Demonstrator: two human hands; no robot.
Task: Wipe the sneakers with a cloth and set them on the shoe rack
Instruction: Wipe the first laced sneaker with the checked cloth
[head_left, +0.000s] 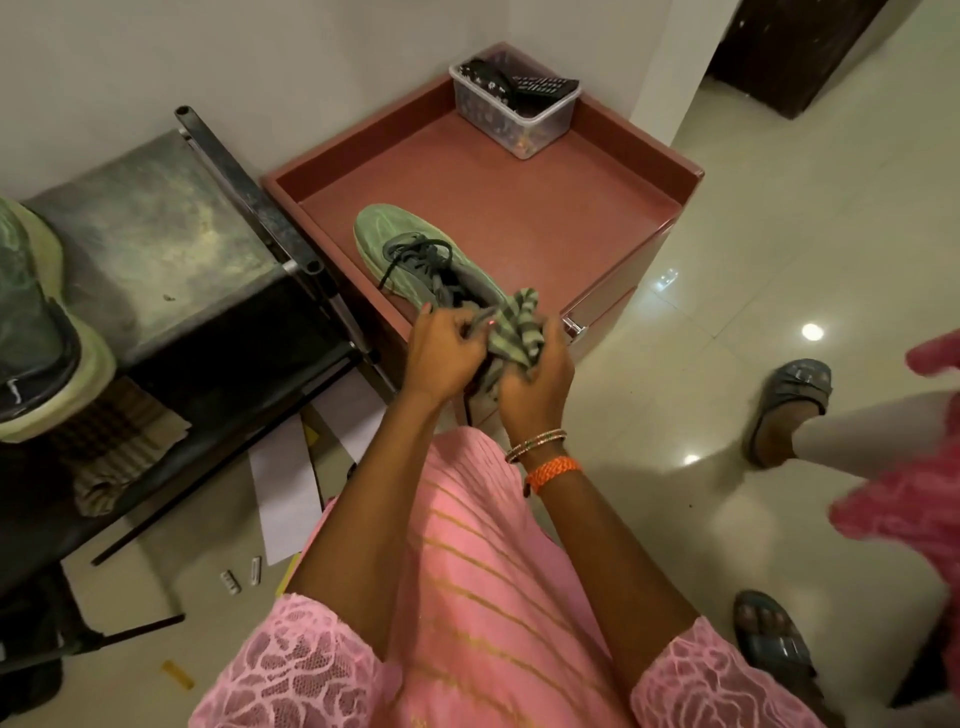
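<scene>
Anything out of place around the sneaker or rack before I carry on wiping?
The green sneaker on the red cabinet top has loose, untied laces. On the floor beside the shoe rack, white paper sheets and two small white clips lie scattered. Both hands, left hand and right hand, hold the striped cloth.

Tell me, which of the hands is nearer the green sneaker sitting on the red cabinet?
Left. The left hand is at the green sneaker's heel opening, fingers almost at its collar. The right hand sits just behind it, bunching the striped cloth.
</scene>
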